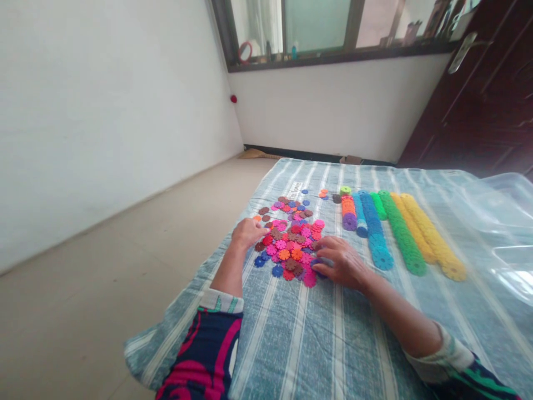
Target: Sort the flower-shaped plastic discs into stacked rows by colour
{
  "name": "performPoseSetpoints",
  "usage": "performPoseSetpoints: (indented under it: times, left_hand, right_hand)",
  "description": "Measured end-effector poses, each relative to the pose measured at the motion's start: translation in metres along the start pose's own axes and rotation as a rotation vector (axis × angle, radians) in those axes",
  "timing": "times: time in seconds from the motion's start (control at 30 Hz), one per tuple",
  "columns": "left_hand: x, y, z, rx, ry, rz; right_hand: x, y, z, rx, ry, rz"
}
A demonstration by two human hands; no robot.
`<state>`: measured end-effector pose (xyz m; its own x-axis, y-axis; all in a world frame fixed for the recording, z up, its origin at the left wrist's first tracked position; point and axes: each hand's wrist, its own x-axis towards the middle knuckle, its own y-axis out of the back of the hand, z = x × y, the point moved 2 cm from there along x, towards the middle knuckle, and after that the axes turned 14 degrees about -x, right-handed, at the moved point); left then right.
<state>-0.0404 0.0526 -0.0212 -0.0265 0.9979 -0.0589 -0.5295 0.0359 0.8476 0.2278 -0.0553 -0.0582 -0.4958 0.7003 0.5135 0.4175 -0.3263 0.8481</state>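
Observation:
A loose pile of notched plastic discs (291, 244) in pink, red, orange, brown, blue and purple lies on the striped cloth. At its left edge my left hand (249, 232) reaches in, fingertips close together near pink and brown discs; whether they pinch one is too small to tell. My right hand (339, 262) rests against the pile's right edge, fingers apart, touching discs by a purple-blue one. To the right, overlapping discs form rows by color: an orange and purple row (348, 211), blue rows (375, 233), green rows (402, 236) and yellow rows (433, 236).
The striped cloth (266, 339) covers the table. Clear plastic containers (495, 203) stand at the right edge. A few loose discs (323, 194) lie behind the pile. Beyond are a white wall, a window ledge (341, 58) and a dark red door (491, 94).

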Motion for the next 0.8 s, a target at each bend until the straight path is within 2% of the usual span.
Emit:
performPoseSetpoints:
  times: [0.23, 0.37, 0.8]
  left_hand:
    - [0.013, -0.008, -0.011, -0.008, -0.057, 0.021]
    - [0.016, -0.009, -0.015, -0.088, -0.041, 0.068]
    - [0.018, -0.005, -0.019, -0.367, -0.132, 0.195]
  right_hand:
    - [0.000, -0.003, 0.000, -0.016, 0.001, -0.045]
    - [0.000, -0.005, 0.002, -0.005, -0.001, -0.047]
    - [0.004, -0.007, 0.008, 0.023, -0.050, 0.000]
